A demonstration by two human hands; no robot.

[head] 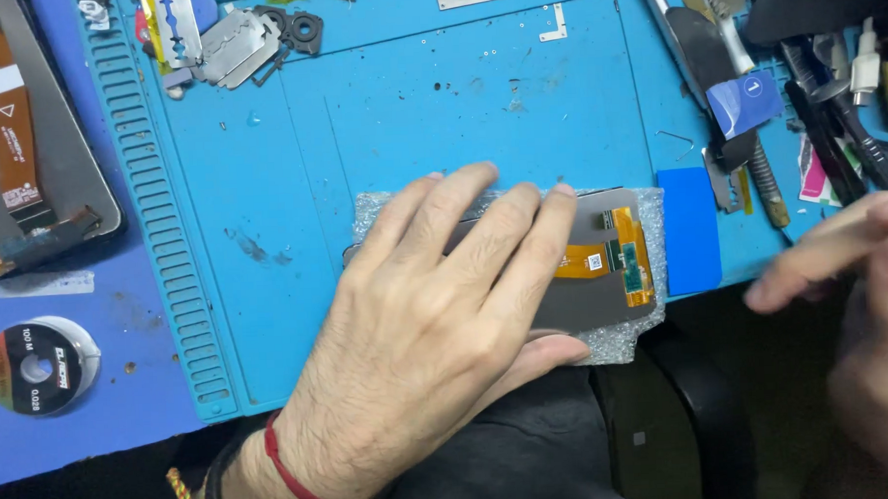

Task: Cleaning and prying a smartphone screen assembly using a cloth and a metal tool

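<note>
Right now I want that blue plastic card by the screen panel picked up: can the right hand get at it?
Probably yes. The right hand hovers empty just right of the blue card, nothing lies between them, and the left hand presses the screen panel clear of it.

Blue work mat (269, 315) w/ ribbed edge, cluttered bench

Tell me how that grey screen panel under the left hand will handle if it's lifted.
The screen panel looks thin and flat, so probably light, fairly stiff and breakable if bent. Its orange flex cable looks floppy and easy to snag. It lies on bubble wrap, so it may slide under the left hand.
</note>
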